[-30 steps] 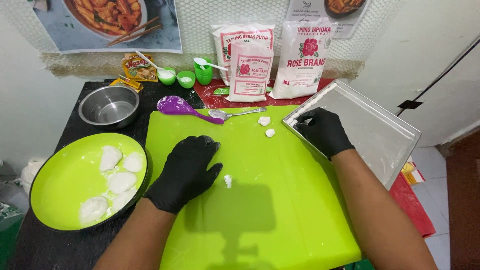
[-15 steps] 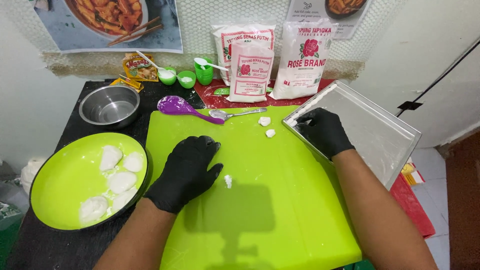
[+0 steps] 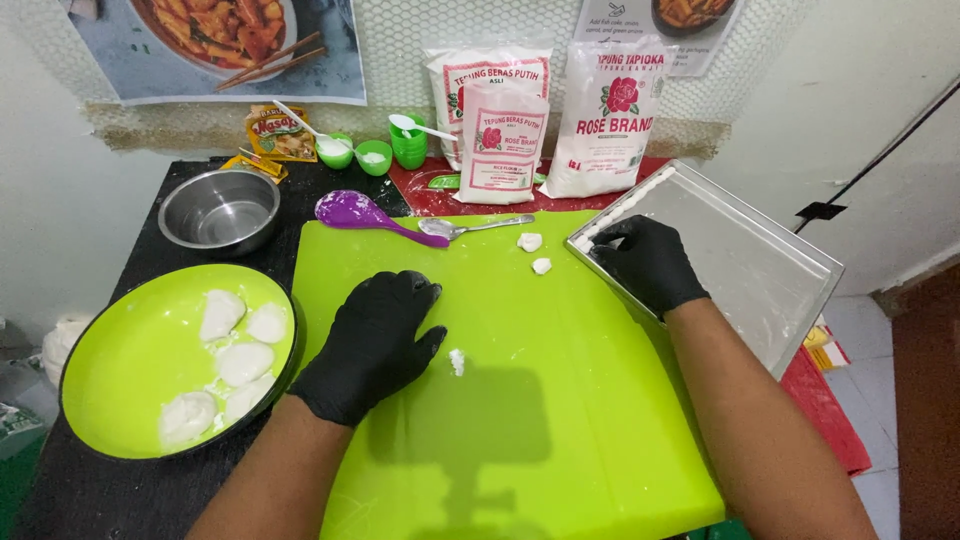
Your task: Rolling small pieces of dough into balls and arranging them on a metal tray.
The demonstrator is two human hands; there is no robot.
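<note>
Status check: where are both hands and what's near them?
Left hand flat on green cutting board, holding nothing. Right hand reaching into metal tray, grip unclear. Small dough bit beside left hand.

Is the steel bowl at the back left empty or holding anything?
Empty: the steel bowl stands upright on the black table and its shiny inside shows bare, with no dough. The white dough pieces lie in the green plate instead.

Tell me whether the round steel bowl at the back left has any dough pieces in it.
No. The round steel bowl looks empty; the white dough pieces lie on the round green plate.
</note>
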